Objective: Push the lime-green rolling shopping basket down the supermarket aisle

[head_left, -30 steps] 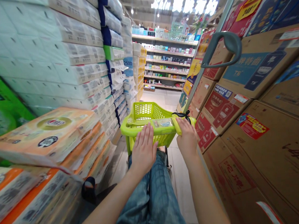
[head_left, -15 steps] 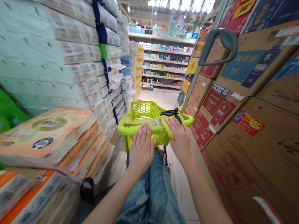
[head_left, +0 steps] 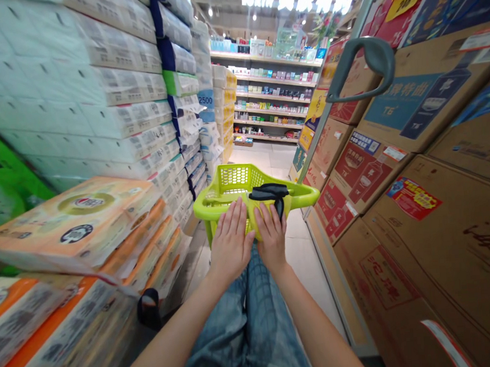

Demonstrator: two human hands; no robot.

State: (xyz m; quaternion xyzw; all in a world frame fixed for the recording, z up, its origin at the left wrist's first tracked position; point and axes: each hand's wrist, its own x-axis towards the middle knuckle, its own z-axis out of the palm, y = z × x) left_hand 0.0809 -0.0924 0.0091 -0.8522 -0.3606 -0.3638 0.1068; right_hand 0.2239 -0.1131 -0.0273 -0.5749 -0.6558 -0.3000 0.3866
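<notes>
The right hand (head_left: 272, 240) has been drawn in from the right end of the rim and now lies just beside the left hand (head_left: 231, 240), with the black strap (head_left: 268, 192) shifted to just above its fingers. The left hand lies flat, fingers slightly spread, on the near rim of the single lime-green plastic basket (head_left: 236, 178), which is held in front of the denim-clad legs (head_left: 242, 329). The right hand's fingers are together; whether the strap is pinched cannot be told. Two hands, one basket, one strap and one grey handle (head_left: 381, 56) are counted; tissue packs (head_left: 95, 76) are stacked on the left, cardboard cartons (head_left: 401, 262) on the right
</notes>
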